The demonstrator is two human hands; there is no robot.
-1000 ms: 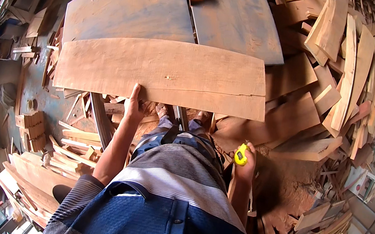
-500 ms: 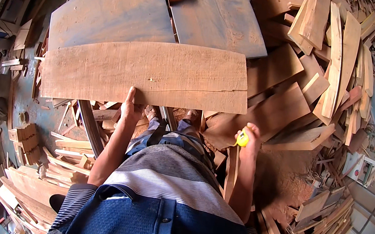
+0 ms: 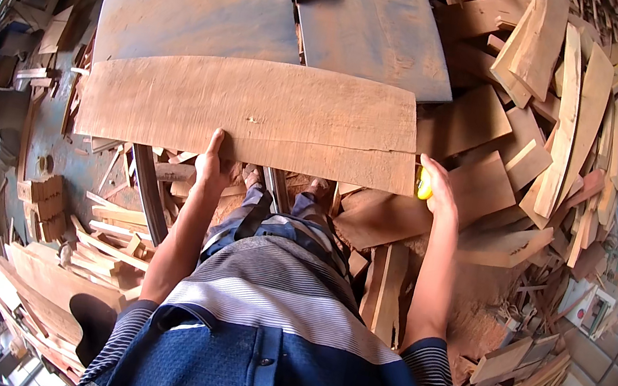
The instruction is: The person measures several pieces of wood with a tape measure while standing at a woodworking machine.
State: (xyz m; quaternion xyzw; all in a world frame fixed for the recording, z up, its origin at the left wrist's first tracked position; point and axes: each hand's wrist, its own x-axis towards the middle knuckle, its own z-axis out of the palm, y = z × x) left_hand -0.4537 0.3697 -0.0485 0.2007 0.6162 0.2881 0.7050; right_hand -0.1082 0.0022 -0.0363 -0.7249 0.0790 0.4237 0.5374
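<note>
A wide, light brown wooden board (image 3: 257, 111) lies across the near edge of a grey-blue metal table (image 3: 202, 3). A crack runs in from the board's right end. My left hand (image 3: 214, 165) grips the board's near edge left of its middle, thumb on top and fingers hidden beneath. At the right end, my right hand (image 3: 439, 189) is closed around a yellow tape measure (image 3: 424, 183), held up against the board's end. Whether any tape is drawn out, I cannot tell.
A large heap of boards (image 3: 492, 125) fills the right side, with long pale planks (image 3: 570, 122) on top. Stacked strips of wood (image 3: 113, 242) lie at the lower left. A dark gap (image 3: 295, 7) splits the metal table. My feet stand close under the board.
My right hand has moved up and forward with the tape measure, from beside my body to the board's right end. My left hand keeps its hold on the board.
</note>
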